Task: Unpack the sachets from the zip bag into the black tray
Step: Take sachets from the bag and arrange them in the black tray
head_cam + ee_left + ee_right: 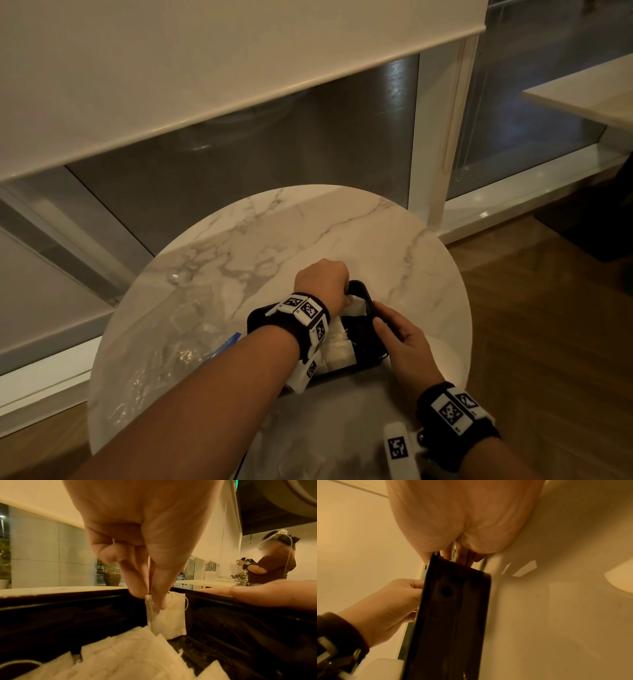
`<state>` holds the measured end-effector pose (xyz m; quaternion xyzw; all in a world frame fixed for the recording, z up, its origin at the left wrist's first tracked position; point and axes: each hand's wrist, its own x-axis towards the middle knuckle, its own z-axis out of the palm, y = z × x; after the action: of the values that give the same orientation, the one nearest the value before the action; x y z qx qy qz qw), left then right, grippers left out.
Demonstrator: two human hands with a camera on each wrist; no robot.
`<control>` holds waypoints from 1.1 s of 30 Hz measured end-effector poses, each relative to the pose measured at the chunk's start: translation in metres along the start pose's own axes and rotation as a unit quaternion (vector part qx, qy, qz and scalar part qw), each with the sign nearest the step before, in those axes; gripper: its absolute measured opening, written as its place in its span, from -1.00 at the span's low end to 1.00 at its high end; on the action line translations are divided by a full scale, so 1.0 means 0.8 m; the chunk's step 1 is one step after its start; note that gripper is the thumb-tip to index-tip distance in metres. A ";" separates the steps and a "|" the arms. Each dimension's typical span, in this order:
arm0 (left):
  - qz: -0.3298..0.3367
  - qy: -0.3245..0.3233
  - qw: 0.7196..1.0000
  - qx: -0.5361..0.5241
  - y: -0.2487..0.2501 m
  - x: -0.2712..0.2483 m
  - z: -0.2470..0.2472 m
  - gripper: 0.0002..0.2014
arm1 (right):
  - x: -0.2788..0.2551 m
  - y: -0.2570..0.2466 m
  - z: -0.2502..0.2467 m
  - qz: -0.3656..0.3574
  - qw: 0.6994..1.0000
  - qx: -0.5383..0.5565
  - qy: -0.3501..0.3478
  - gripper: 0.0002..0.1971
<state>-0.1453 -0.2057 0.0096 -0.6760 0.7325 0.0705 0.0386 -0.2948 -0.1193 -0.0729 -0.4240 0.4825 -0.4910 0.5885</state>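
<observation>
Two bare hands work over a round white marble-patterned table (308,233), each wrist wearing a dark band with white coded marker blocks.

Left hand (322,281): at 12 o'clock of the shallow black rectangular plastic tray (363,291), reaching down into its far end. Grip closed to a pinch: fingertips (137,588) and thumb clamp the top edge of one small white paper sachet (171,618) with a thin string. This sachet hangs upright inside the tray, against the far corner, its lower edge near the tray floor.

Right hand (404,339): at 3 o'clock of the tray. Grip partly closed on the tray's right rim, thumb on the upper edge, fingers down the outer wall; the right wrist view shows the tray's dark underside lifted off the table on that side, so the tray sits tilted.

Several more white paper sachets (130,654) lie overlapping on the tray floor, at 6 o'clock of the held one.

Clear crumpled plastic zip bag with a blue closure strip (164,346): flat on the table at 9 o'clock of the tray, just beside it. What it holds cannot be told.

Background: pale roller blind (205,68) over dark window glass at 12 o'clock; wooden floor (548,325) at 3 o'clock; a second person (272,563) in a brown top, standing at a far counter, seen in the left wrist view.
</observation>
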 end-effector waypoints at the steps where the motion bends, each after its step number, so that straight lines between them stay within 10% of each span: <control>1: -0.004 0.011 1.000 0.009 0.000 0.000 0.000 -0.78 | 0.000 0.000 0.000 0.000 1.000 0.000 0.000 -0.70; 33: 0.009 0.017 0.999 0.051 0.010 0.008 -0.001 -0.76 | 0.010 0.018 -0.004 0.011 1.000 -0.005 0.004 -0.72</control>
<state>-0.1539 -0.2116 0.0096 -0.6675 0.7419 0.0220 0.0597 -0.2954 -0.1249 -0.0887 -0.4197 0.4919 -0.4842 0.5894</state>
